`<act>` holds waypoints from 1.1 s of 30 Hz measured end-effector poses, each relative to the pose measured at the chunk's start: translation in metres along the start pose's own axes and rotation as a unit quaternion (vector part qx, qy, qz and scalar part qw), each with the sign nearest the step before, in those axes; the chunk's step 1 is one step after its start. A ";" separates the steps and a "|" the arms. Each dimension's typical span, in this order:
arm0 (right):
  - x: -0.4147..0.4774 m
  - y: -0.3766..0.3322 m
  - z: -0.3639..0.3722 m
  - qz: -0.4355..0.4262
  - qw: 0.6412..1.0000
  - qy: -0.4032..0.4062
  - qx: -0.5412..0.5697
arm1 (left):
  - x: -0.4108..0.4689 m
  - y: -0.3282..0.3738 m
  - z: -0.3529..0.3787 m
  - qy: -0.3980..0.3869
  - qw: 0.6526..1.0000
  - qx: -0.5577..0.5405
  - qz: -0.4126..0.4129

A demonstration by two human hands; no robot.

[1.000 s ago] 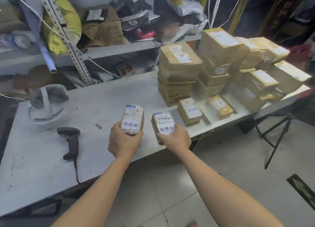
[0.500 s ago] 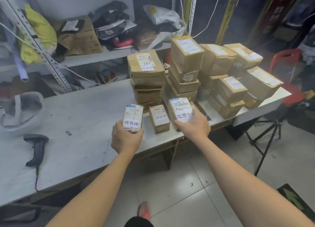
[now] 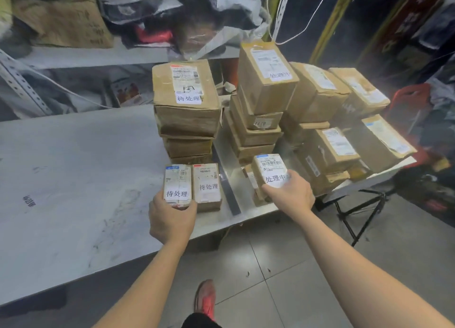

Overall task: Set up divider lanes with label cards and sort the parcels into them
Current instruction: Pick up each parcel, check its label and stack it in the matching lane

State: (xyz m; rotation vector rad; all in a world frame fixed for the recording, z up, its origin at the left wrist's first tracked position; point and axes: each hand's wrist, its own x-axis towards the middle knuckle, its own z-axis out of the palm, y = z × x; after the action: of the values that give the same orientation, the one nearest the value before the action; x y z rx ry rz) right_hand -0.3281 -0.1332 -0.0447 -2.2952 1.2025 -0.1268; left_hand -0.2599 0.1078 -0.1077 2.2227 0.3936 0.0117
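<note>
The person is sorting two small parcels at one time. The left hand (image 3: 172,219) is curling its fingers around the left parcel (image 3: 177,186), whose white card is reading 待处理. It is holding this parcel just beside the resting parcel (image 3: 207,187), which is carrying the same card, at the front of the table (image 3: 73,167). I cannot tell if the left parcel is already lying on the table. The right hand (image 3: 288,197) is gripping the right parcel (image 3: 269,172), marked 处理中, on the other side of the dark divider strip (image 3: 230,194) and near the front edge. Behind them the left stack (image 3: 187,106) is showing 待处理 and the middle stack (image 3: 267,79) is showing 处理中, so in my judgement both hands are aiming at the correct lanes. To do this step well, each parcel should be going down flat with its card facing up and readable, with its long side parallel to the strip. The left parcel should be touching the side of its neighbour without pushing it toward the strip. The right parcel needs more care, because it is close to the table edge and could be tipping off if it is released while overhanging. I think it is safer to be opening one hand first, then the other.
</note>
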 end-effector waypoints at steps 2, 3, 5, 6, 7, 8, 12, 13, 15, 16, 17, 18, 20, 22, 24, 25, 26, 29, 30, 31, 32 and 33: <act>0.015 0.004 0.003 0.002 1.000 -0.006 0.007 | 0.001 0.002 0.008 0.002 1.000 0.000 -0.012; 0.022 0.006 0.005 0.002 1.000 -0.011 0.008 | 0.000 0.003 0.010 0.005 1.000 0.002 -0.016; 0.033 0.010 0.007 0.001 1.000 -0.020 0.010 | -0.002 0.005 0.015 0.011 1.000 0.006 -0.019; 0.039 0.013 0.009 -0.002 1.000 -0.025 0.008 | -0.002 0.006 0.018 0.014 1.000 0.006 -0.019; 0.045 0.016 0.011 -0.008 0.999 -0.031 0.006 | -0.002 0.005 0.021 0.015 1.000 0.005 -0.018; 0.051 0.018 0.013 -0.016 0.999 -0.037 0.005 | -0.002 0.004 0.023 0.013 1.000 0.002 -0.016; 0.066 0.031 0.024 -0.035 0.998 -0.060 0.009 | -0.009 -0.001 0.031 0.006 1.000 0.007 -0.017; 0.068 0.035 0.027 -0.043 0.997 -0.065 0.010 | -0.012 0.001 0.032 0.009 1.000 0.016 -0.015; 0.070 0.043 0.033 -0.069 0.995 -0.068 0.011 | -0.016 0.007 0.035 0.013 0.999 0.031 -0.017; 0.071 0.046 0.035 -0.083 0.994 -0.070 0.012 | -0.017 0.011 0.036 0.016 0.999 0.040 -0.018; 0.072 0.049 0.037 -0.090 0.993 -0.075 0.011 | -0.019 0.014 0.036 0.021 0.998 0.061 -0.019; 0.073 0.052 0.038 -0.096 0.992 -0.080 0.011 | -0.019 0.017 0.035 0.033 0.995 0.093 -0.012; 0.075 0.056 0.038 -0.103 0.990 -0.095 0.009 | -0.024 0.024 0.033 0.061 0.987 0.148 0.005; 0.077 0.060 0.036 -0.113 0.987 -0.111 0.013 | -0.030 0.031 0.031 0.070 0.986 0.147 0.020; 0.079 0.063 0.031 -0.122 0.983 -0.137 0.012 | -0.040 0.039 0.028 0.069 0.989 0.128 0.032; 0.079 0.064 0.027 -0.126 0.980 -0.151 0.009 | -0.045 0.044 0.026 0.069 0.990 0.117 0.034; 0.081 0.066 0.025 -0.136 0.978 -0.158 0.008 | -0.049 0.047 0.024 0.072 0.992 0.100 0.039; 0.083 0.070 0.008 -0.165 0.969 -0.181 0.019 | -0.066 0.063 0.017 0.072 0.993 0.069 0.056; 0.087 0.074 0.006 -0.188 0.965 -0.180 0.028 | -0.069 0.064 0.016 0.066 0.994 0.063 0.056; 0.087 0.075 -0.004 -0.199 0.962 -0.183 0.035 | -0.075 0.068 0.013 0.060 0.995 0.062 0.053; 0.090 0.077 -0.010 -0.219 0.958 -0.181 0.044 | -0.079 0.070 0.011 0.056 0.995 0.062 0.053; 0.090 0.077 -0.020 -0.230 0.955 -0.178 0.054 | -0.085 0.075 0.009 0.053 0.995 0.063 0.055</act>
State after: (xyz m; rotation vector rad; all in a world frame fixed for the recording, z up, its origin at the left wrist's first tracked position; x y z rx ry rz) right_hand -0.3375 -0.2474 -0.0812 -2.3317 0.4601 0.0515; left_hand -0.3190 0.0330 -0.0453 2.3735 0.3380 0.1676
